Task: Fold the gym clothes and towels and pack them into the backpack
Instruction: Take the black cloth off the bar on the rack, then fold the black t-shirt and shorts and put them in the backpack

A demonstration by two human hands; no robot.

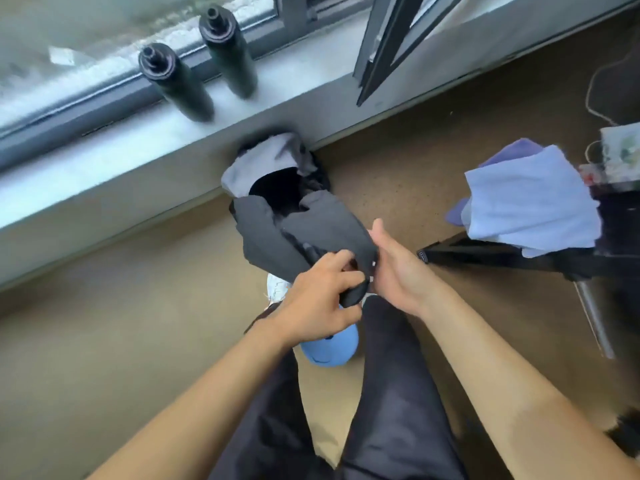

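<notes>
A dark grey garment (304, 233) hangs in the air in front of me, above the floor. My left hand (318, 299) grips its near edge with curled fingers. My right hand (398, 265) holds the same edge from the right side, thumb up and fingers tucked behind the cloth. Under the garment a black and grey backpack (273, 168) leans against the wall below the window sill, its mouth open and dark inside. A pale blue towel (530, 202) over a purple cloth (516, 150) lies heaped on a black stand at the right.
Two dark bottles (180, 81) stand on the window sill (104, 157). An open window frame (388, 39) juts inward at the top. A blue ball-shaped object (329, 344) lies on the brown floor between my legs. A black tripod leg (485, 254) reaches in from the right.
</notes>
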